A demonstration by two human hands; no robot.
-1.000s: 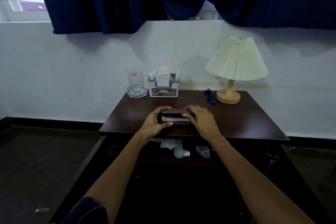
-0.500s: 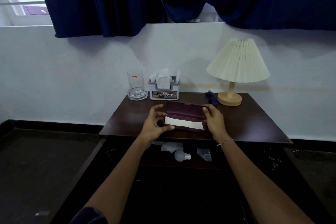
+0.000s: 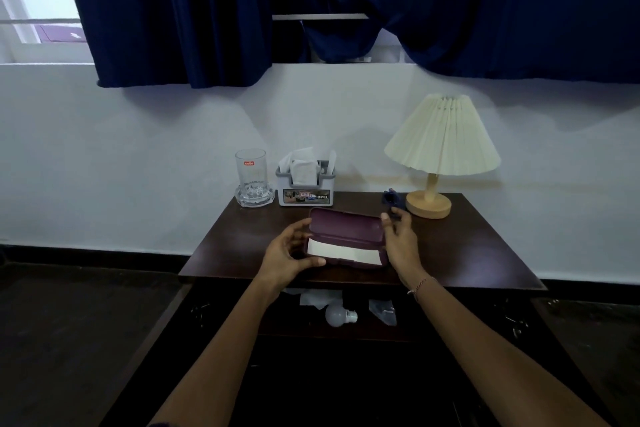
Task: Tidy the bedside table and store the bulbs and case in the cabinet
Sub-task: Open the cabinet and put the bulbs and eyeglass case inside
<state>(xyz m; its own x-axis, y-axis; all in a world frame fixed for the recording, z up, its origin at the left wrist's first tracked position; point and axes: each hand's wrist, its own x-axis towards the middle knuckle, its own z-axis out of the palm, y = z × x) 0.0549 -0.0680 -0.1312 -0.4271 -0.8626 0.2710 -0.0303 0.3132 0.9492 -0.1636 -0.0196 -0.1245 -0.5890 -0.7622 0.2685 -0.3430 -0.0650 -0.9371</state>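
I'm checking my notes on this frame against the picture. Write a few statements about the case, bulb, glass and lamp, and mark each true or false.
1. The case lies open on the table. True.
2. The bulb sits on the tabletop. False: it lies in the cabinet below.
3. The glass stands right of the lamp. False: it stands far left.
4. The left hand and right hand flank the case. True.

The dark brown wooden bedside table (image 3: 485, 253) carries a clear drinking glass (image 3: 250, 178), a grey plastic tissue holder (image 3: 305, 190), a small dark blue object (image 3: 389, 198), a cream pleated lamp with a wooden base (image 3: 437, 158) and an open maroon case (image 3: 346, 237).
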